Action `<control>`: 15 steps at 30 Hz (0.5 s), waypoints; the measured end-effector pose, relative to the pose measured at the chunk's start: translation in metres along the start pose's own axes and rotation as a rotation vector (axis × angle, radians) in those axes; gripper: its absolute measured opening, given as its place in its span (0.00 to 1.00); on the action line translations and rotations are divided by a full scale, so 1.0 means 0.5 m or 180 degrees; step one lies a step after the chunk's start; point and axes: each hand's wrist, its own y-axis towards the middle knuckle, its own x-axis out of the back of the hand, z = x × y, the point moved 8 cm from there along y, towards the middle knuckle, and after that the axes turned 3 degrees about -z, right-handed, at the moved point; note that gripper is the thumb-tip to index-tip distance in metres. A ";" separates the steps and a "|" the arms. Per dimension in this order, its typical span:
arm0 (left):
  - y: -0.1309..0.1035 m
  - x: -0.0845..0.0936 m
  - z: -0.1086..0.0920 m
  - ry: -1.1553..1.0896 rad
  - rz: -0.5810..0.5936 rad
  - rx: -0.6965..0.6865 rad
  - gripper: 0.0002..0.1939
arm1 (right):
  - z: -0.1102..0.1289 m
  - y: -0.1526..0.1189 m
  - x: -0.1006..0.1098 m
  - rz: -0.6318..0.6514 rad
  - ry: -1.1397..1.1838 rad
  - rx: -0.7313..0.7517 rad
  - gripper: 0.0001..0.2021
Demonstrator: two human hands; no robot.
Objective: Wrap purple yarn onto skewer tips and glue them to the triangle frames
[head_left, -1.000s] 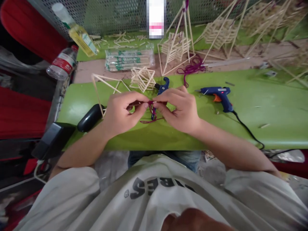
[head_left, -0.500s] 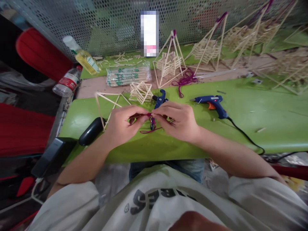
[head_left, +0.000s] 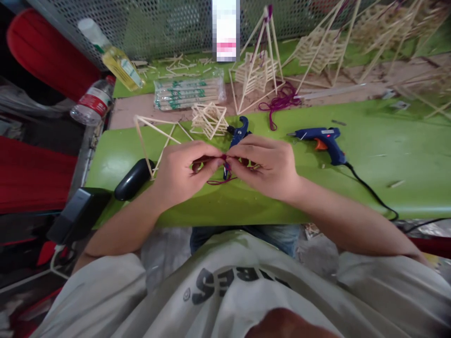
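Purple string (head_left: 226, 166) pinched; loop lies crosswise, pointing left.

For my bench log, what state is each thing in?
Left hand: pinching purple cord
Right hand: pinching the same purple cord
Glue gun: on its side, red light lit
Blue tool: partly hidden, open or shut unclear
Stick packet: bagged, seal unclear
Yellow-liquid bottle: capped
Red-labelled bottle: capped
Leftmost cord-tipped pyramid: standing
Stick lattice: assembled, unheld
Loose cord: lying in a tangle
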 end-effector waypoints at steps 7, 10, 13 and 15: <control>-0.012 -0.001 0.003 0.0000 -0.0034 0.0169 0.06 | 0.001 0.001 0.002 -0.0027 0.0061 -0.0148 0.07; -0.013 0.005 0.001 -0.0013 -0.0098 0.0178 0.13 | -0.005 0.004 0.007 -0.0087 0.0197 -0.0421 0.05; -0.007 0.017 -0.011 0.0238 -0.0208 -0.0073 0.08 | -0.017 0.006 0.009 -0.0039 0.0346 -0.0752 0.04; -0.003 0.021 -0.015 0.0390 -0.0244 -0.0148 0.04 | -0.029 0.005 0.010 -0.0019 0.0558 -0.0978 0.03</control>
